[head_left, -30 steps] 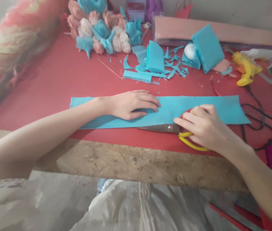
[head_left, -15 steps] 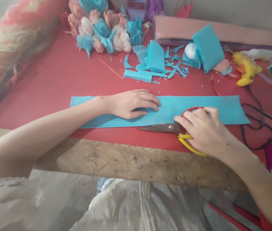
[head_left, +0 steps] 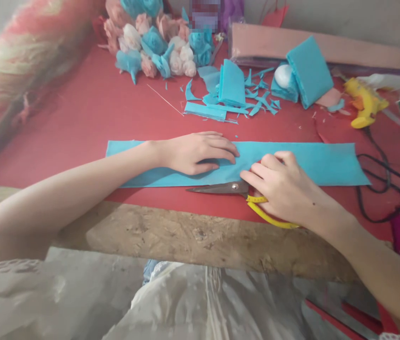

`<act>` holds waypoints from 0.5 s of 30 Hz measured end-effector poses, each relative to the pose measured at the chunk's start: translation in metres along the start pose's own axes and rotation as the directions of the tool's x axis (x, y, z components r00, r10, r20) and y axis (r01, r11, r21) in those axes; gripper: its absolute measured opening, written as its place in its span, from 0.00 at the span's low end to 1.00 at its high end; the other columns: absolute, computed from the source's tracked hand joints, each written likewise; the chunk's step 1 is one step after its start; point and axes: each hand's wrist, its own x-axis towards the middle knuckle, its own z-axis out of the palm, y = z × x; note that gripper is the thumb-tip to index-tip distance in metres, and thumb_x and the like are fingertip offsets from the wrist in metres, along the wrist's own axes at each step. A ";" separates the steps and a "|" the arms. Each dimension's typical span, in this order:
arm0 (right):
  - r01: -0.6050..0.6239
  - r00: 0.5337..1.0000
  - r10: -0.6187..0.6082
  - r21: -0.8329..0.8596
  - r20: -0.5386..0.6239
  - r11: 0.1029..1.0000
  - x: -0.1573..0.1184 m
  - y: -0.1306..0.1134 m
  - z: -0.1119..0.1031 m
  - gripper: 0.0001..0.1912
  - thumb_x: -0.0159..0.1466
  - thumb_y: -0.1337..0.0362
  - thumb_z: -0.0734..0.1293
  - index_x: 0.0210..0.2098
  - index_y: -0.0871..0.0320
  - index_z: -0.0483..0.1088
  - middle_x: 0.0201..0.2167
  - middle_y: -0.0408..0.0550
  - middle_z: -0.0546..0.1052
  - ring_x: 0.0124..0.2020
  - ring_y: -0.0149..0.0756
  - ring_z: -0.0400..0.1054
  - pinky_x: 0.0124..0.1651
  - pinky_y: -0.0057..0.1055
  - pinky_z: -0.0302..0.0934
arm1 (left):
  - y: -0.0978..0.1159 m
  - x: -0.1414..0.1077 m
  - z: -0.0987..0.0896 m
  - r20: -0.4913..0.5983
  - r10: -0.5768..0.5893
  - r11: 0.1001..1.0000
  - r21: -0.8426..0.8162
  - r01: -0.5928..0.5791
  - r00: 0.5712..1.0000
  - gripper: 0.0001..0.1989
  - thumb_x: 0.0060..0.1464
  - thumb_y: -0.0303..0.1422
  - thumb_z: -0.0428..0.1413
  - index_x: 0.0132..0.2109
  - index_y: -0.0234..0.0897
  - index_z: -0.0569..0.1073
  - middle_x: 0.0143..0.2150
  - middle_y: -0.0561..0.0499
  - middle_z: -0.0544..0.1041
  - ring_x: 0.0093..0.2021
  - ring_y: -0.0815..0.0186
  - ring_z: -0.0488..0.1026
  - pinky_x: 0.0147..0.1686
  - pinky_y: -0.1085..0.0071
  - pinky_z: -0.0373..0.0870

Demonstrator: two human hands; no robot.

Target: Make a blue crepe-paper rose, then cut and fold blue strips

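A long strip of blue crepe paper (head_left: 313,163) lies flat across the red tabletop. My left hand (head_left: 200,153) rests palm down on the strip, its fingers stretched out and slightly apart. On the strip's near edge, the closed dark blades of a pair of scissors (head_left: 221,188) point left. My right hand (head_left: 281,184) has its fingers curled round their red and yellow handles. Most of the red handle is hidden behind that hand.
Blue paper scraps (head_left: 256,99) and folded blue paper (head_left: 231,85) lie beyond the strip. Paper roses (head_left: 154,42) are heaped at the back left. A yellow glue gun (head_left: 366,101) with a black cord (head_left: 384,189) sits at the right. Bare board (head_left: 171,236) edges the table's front.
My right hand has slid left with the scissors along the near edge of the blue strip. My left hand stays in place on the paper.
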 end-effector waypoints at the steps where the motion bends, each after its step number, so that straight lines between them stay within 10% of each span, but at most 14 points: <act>1: 0.009 1.000 -0.009 -0.001 -0.010 1.000 0.001 0.001 0.000 0.07 0.56 0.70 0.62 0.32 0.59 0.71 0.24 0.48 0.70 0.34 0.43 0.57 0.40 0.37 0.44 | 0.000 0.000 0.000 0.003 0.000 1.000 0.002 0.000 1.000 0.20 0.57 0.28 0.48 0.57 0.40 0.68 0.61 0.42 0.68 0.61 0.57 0.64 0.63 0.54 0.55; 8: 0.116 0.990 -0.116 -0.008 -0.082 0.993 -0.001 0.002 0.001 0.08 0.52 0.74 0.62 0.28 0.58 0.71 0.20 0.44 0.70 0.31 0.40 0.57 0.40 0.36 0.45 | -0.001 -0.001 0.000 -0.003 0.006 1.000 -0.007 -0.006 1.000 0.20 0.57 0.28 0.48 0.57 0.39 0.68 0.60 0.42 0.68 0.61 0.56 0.64 0.63 0.55 0.54; 15: 0.112 0.989 -0.112 -0.006 -0.100 0.994 -0.007 0.000 0.001 0.20 0.58 0.75 0.59 0.48 0.63 0.72 0.22 0.44 0.72 0.31 0.39 0.58 0.40 0.35 0.46 | 0.001 0.001 -0.001 0.006 -0.008 1.000 -0.008 0.008 1.000 0.20 0.57 0.28 0.48 0.56 0.39 0.68 0.60 0.42 0.69 0.62 0.57 0.64 0.63 0.54 0.53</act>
